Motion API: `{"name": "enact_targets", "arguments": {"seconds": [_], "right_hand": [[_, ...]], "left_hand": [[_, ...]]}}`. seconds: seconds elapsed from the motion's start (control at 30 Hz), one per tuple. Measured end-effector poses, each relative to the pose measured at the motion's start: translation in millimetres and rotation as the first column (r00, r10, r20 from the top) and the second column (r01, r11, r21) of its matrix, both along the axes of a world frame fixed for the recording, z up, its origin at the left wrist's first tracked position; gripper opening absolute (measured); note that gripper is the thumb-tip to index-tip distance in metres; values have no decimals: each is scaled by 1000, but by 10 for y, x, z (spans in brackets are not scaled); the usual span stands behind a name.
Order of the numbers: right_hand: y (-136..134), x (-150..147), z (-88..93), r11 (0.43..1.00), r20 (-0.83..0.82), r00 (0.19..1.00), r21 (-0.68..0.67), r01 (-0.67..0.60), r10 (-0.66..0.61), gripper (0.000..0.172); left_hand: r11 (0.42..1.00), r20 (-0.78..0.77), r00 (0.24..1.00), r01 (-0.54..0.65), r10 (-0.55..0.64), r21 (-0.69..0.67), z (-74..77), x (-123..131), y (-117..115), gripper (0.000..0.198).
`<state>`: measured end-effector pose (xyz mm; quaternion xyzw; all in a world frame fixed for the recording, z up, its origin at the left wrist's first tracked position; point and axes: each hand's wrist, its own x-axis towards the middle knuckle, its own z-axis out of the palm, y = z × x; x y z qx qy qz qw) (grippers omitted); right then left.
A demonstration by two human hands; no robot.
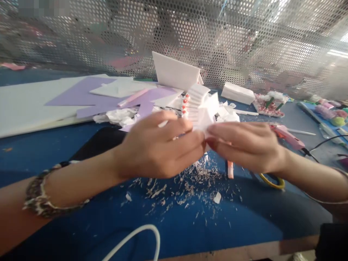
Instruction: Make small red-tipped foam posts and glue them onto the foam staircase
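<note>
At the centre of the head view, above the blue table [244, 224], the left hand [160, 145] and the right hand [244, 145] meet fingertip to fingertip. Both are curled nearly closed, and each pinches the lower edge of a pleated white paper piece [199, 108]. The piece is held clear of the table. Its long axis rises from the fingers toward 12 o'clock, leaning slightly to 11, with a row of red dots down its left edge. A beaded bracelet [40, 195] sits on the left wrist.

Paper scraps [190, 185] litter the table at 6 o'clock, directly under the hands. A pink stick [230, 169] pokes out beneath the right hand, and yellow-handled scissors [272, 181] lie under its wrist at 4 o'clock. A pink glue gun [288, 137] lies at 3 o'clock. Lilac sheets [81, 94] spread over a white board [27, 105] at 10 o'clock. Crumpled white paper lies just behind the held piece — where one ends and the other begins is hard to tell. A folded white card [175, 74] stands at 12 o'clock before the perforated screen [244, 36], and a white cable [141, 235] loops at the near edge.
</note>
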<state>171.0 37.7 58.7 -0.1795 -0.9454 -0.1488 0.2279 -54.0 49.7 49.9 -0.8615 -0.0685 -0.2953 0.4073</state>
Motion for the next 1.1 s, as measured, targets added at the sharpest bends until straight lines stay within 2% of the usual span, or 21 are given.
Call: {"name": "enact_targets", "arguments": {"seconds": [0.03, 0.07, 0.1, 0.17, 0.27, 0.33, 0.43, 0.5, 0.57, 0.67, 0.8, 0.9, 1.0, 1.1], "right_hand": [[10, 17, -122, 981, 52, 995, 172, -90, 83, 13], [24, 26, -241, 963, 100, 991, 243, -115, 93, 11], [37, 28, -347, 961, 123, 988, 251, -119, 90, 9], [46, 12, -499, 982, 178, 982, 164, -90, 60, 13], [8, -34, -572, 999, 263, 965, 48, -17, 4, 22], [-31, -63, -568, 1000, 268, 963, -8, 29, -26, 25], [-63, -97, -570, 985, 227, 973, -149, 85, -50, 20], [-61, -113, -588, 962, 198, 979, -250, 106, -57, 16], [-52, -125, -606, 942, 171, 984, -320, 101, -48, 15], [-53, -138, -624, 922, 119, 993, -385, 50, -5, 19], [-85, -145, -655, 866, 28, 999, -500, -14, 32, 20], [-112, -144, -686, 848, -7, 999, -530, 33, -44, 19], [-130, -150, -693, 846, -6, 993, -525, 98, -118, 18], [-136, -170, -683, 813, 7, 989, -569, 126, -149, 17]], "left_hand": [[999, -63, 998, -26, 24, -32, -104, 3, -15, 9], [994, -118, 991, -69, 59, -83, -210, 12, -27, 12], [986, -158, 985, -90, 67, -142, -312, 26, -37, 17], [957, -195, 978, -129, 80, -258, -475, 57, -55, 23], [879, -213, 974, -168, 78, -446, -588, 89, -78, 25], [789, -210, 972, -208, 102, -579, -599, 91, -87, 25], [613, -217, 967, -253, 135, -749, -588, 74, -89, 19], [510, -211, 967, -255, 143, -821, -579, 65, -94, 13], [438, -203, 967, -252, 155, -863, -569, 63, -111, 10], [364, -200, 966, -248, 165, -898, -552, 72, -157, 9], [297, -186, 965, -236, 185, -925, -550, 70, -205, 9], [251, -182, 960, -234, 211, -939, -564, 54, -211, 8], [234, -188, 958, -238, 215, -943, -573, 40, -207, 9], [183, -200, 956, -241, 216, -953, -569, 40, -201, 13]]}}
